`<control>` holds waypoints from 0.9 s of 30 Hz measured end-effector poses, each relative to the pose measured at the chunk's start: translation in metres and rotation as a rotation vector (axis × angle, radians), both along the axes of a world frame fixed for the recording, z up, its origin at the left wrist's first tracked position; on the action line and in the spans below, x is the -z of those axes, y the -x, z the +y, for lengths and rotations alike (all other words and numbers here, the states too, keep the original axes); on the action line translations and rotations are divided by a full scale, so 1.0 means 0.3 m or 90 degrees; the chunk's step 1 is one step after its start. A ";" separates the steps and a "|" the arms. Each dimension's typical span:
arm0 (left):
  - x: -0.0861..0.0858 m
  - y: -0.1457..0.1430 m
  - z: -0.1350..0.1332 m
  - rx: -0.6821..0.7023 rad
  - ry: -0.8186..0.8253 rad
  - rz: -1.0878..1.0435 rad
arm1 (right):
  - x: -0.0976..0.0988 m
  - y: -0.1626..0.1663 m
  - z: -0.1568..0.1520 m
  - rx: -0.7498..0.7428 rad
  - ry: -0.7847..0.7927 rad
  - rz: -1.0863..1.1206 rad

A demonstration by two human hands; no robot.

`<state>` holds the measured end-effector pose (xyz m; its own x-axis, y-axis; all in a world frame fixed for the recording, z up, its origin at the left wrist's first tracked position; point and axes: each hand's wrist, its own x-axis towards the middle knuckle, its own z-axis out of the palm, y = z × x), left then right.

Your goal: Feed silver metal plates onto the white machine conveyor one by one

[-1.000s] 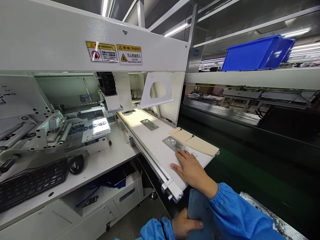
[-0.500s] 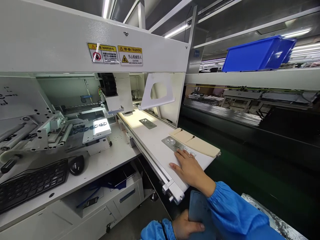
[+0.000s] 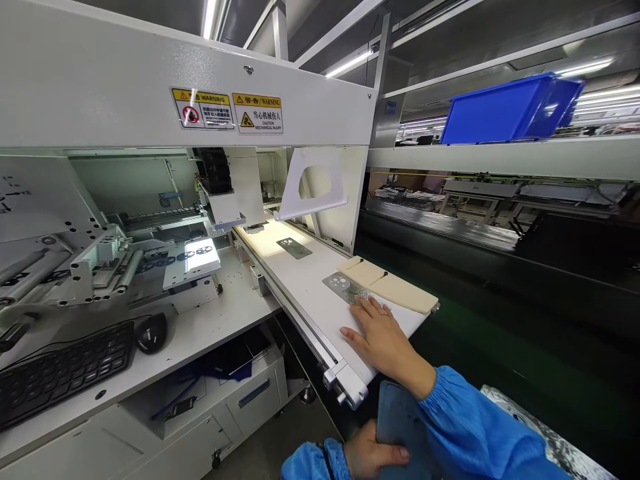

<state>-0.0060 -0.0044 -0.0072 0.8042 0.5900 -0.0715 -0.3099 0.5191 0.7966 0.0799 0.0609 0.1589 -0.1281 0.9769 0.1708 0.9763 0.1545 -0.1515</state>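
My right hand lies with its fingers spread on a thin grey phone back panel. That panel rests on the white conveyor belt, against a cream guide strip, and its near end is partly hidden under my fingers. Farther up the belt a second phone back panel lies flat by the lit zone. Low in the view, my left hand is closed around a dark blue-grey panel; whether it is one piece or a stack I cannot tell, as my right sleeve covers part of it.
A white machine housing with warning labels spans above the belt. On its bench at left are a roller unit, a keyboard and a mouse. Blue bins stand on a shelf over a dark green conveyor.
The camera view has shifted slightly. My right hand stays on the near panel, and my left hand keeps its hold.
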 end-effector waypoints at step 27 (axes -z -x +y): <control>-0.156 -0.126 -0.131 0.036 -0.442 0.030 | 0.220 -0.384 -0.802 0.268 -0.184 0.153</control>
